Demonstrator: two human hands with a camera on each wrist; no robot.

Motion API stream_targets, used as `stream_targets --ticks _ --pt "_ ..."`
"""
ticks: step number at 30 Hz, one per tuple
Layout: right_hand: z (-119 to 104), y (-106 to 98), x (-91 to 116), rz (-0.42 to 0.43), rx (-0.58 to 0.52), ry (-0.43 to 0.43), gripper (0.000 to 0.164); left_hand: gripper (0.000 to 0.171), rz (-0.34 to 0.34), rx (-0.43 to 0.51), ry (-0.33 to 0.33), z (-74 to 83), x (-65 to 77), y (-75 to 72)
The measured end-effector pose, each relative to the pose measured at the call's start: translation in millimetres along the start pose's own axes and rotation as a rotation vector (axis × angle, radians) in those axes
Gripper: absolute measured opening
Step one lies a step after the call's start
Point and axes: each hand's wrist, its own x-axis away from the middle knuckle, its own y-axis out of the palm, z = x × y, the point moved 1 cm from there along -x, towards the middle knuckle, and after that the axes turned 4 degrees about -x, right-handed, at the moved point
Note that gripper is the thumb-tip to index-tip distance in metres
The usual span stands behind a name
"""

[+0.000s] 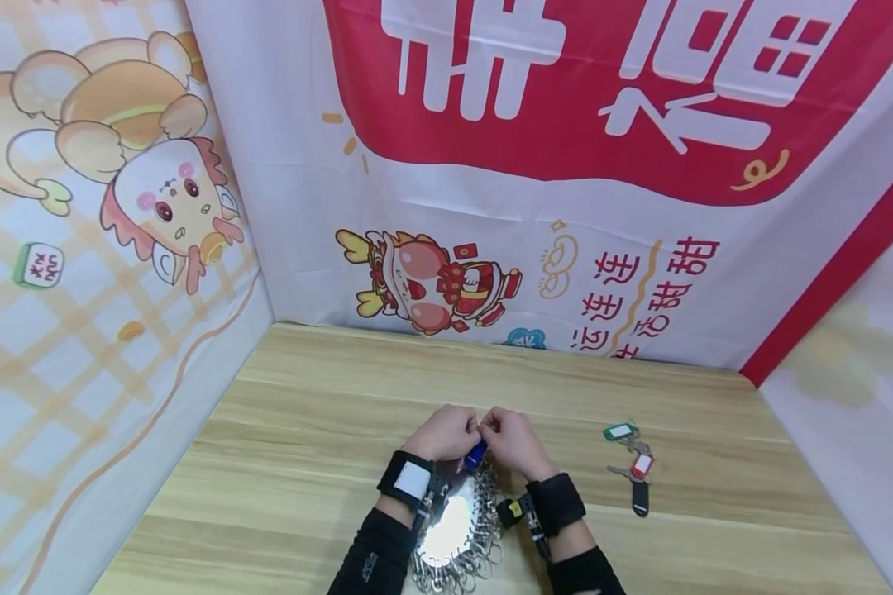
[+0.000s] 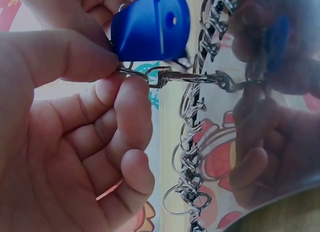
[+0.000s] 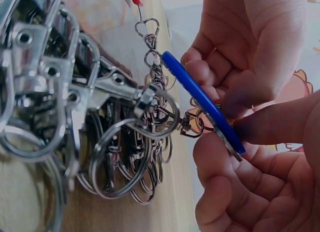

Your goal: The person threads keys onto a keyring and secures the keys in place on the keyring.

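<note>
The blue key tag (image 1: 475, 454) is at the far end of a mirror-like plate (image 1: 446, 529) edged with metal clasps (image 3: 110, 89). Its metal ring (image 2: 134, 72) links to one clasp. Fingers curled, the left hand (image 1: 446, 433) pinches the ring just beside the tag; the right hand (image 1: 517, 445) pinches the tag between thumb and finger. Well to the right on the bench (image 1: 305, 413) lie green (image 1: 620, 430), red (image 1: 642, 466) and black (image 1: 640, 499) tags with keys (image 1: 619, 471). Printed cloth (image 1: 290, 207) hangs at the far side.

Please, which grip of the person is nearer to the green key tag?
Right. The right grip is to the left of the green key tag, not touching it; the left grip is farther left.
</note>
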Motion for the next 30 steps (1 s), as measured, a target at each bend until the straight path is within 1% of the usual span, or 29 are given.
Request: stream_targets --ticks 8,11,15,19,26,30 --pt "-3.8 -1.1 0.5 0.0 -0.009 0.018 0.011 0.018 0.035 -0.05 0.019 0.1 -3.7 1.0" --pt "-4.9 -1.4 0.2 0.0 -0.029 0.026 0.011 0.017 0.051 -0.057 0.029 0.7 -3.4 0.1" --pt "-4.8 -2.0 -0.7 -0.002 -0.037 0.036 0.011 0.016 0.048 -0.05 0.028 1.4 -3.7 -0.6" --pt "-3.9 -3.2 -1.3 -0.006 -0.015 0.005 0.011 0.019 0.034 -0.039 0.025 1.9 -4.3 -0.3" --pt "-2.0 -8.1 -0.3 -0.015 0.021 -0.102 0.01 0.019 0.01 -0.015 0.014 2.7 -3.0 0.8" --pt "0.7 -9.3 0.9 -0.026 0.022 -0.112 0.01 0.02 0.01 -0.001 0.002 1.8 -2.0 2.5"
